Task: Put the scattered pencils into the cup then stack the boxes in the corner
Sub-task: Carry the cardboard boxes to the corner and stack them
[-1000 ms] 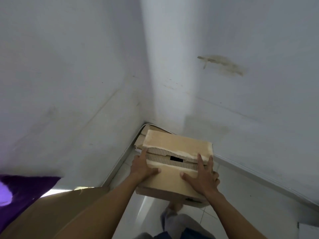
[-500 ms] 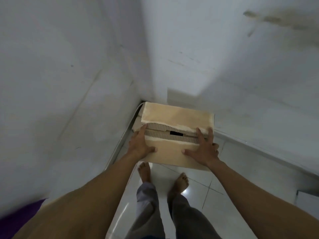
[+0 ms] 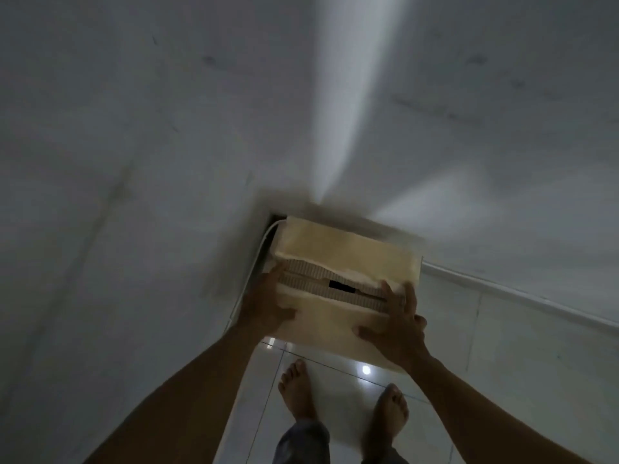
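A tan corrugated cardboard box (image 3: pixel 348 259) is held in the wall corner (image 3: pixel 294 202), at twelve o'clock from the bare feet (image 3: pixel 298 390). The left hand (image 3: pixel 268 306) is spread flat at its eight o'clock edge, and the right hand (image 3: pixel 398 326) at four o'clock. The box is judged light and stiff, its torn top crushable; the side edges are best held.

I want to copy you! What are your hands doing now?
Left hand: open, fingers straight, touching the cardboard box.
Right hand: open, fingers spread flat on that box.
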